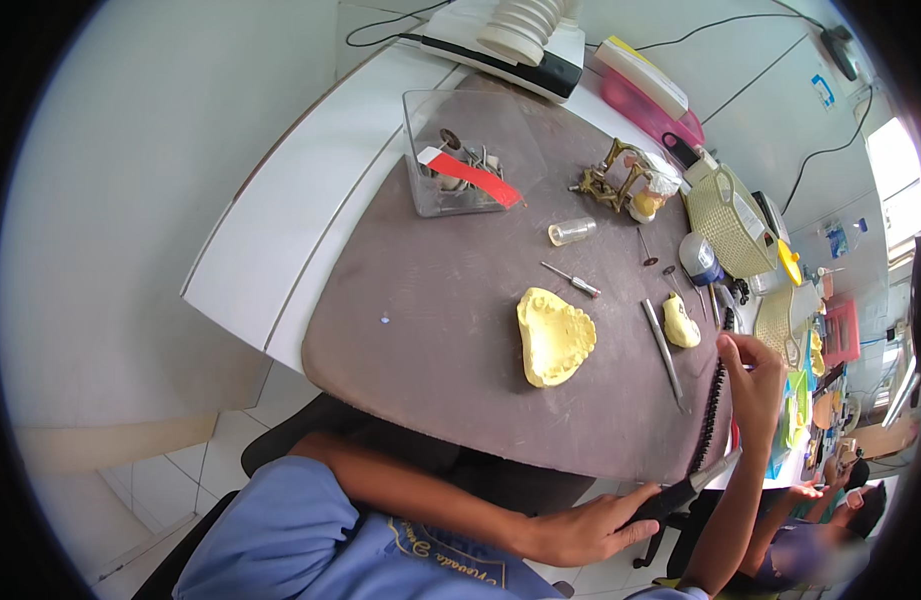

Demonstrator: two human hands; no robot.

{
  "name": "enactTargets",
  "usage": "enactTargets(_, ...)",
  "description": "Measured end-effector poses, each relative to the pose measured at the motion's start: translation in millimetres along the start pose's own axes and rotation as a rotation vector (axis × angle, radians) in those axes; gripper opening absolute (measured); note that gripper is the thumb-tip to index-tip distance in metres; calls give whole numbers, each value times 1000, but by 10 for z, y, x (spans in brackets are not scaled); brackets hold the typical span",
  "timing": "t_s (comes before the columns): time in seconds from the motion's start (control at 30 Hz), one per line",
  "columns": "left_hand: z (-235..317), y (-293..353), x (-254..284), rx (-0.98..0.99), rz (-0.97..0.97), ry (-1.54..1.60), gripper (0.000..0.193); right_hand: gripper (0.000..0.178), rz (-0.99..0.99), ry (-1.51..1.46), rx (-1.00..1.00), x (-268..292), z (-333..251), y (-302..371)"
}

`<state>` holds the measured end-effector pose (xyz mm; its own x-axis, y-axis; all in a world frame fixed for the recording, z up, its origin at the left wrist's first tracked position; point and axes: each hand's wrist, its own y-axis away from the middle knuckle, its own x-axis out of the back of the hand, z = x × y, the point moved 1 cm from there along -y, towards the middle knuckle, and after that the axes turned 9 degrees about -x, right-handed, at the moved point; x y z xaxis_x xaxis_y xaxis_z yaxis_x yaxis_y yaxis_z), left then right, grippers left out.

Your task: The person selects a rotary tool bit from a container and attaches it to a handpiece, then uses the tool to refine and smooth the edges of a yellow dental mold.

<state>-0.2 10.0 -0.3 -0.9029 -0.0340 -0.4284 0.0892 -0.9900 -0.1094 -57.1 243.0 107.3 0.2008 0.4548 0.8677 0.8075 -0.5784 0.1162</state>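
My left hand (585, 528) is wrapped around a black rotary handpiece (664, 502) with a metal nose, just off the table's front edge. The nose points toward my right forearm. At the right side of the table, my right hand (755, 375) is closed, thumb and forefinger together beside a black coiled cord (712, 405); what they hold, if anything, is too small to make out. Left of it lie a small yellow plaster piece (680, 322) and a metal carving tool (664, 355). A yellow plaster dental cast (553, 338) sits mid-table, teeth visible along its edge.
A clear plastic box (460, 195) with metal bits and a red strip stands at the back left. A brass articulator (615, 180), small glass vial (571, 231), slim metal tool (572, 279) and woven basket (728, 222) are farther back. Another person (815, 540) sits at the right.
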Motion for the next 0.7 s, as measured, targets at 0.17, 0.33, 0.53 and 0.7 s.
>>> enactTargets(0.17,311,91,174,-230,-15,-224,68,17,423,153,517,51,-1055,205)
enactTargets(0.33,211,111,208,-351,155,-326,67,15,185,170,888,-272,-2049,107)
enactTargets(0.53,314,92,293,-443,91,-261,45,17,-94,385,1028,-785,-2795,-276)
enactTargets(0.7,463,136,424,-251,-13,-89,47,24,-301,582,998,-1044,-2967,-403)
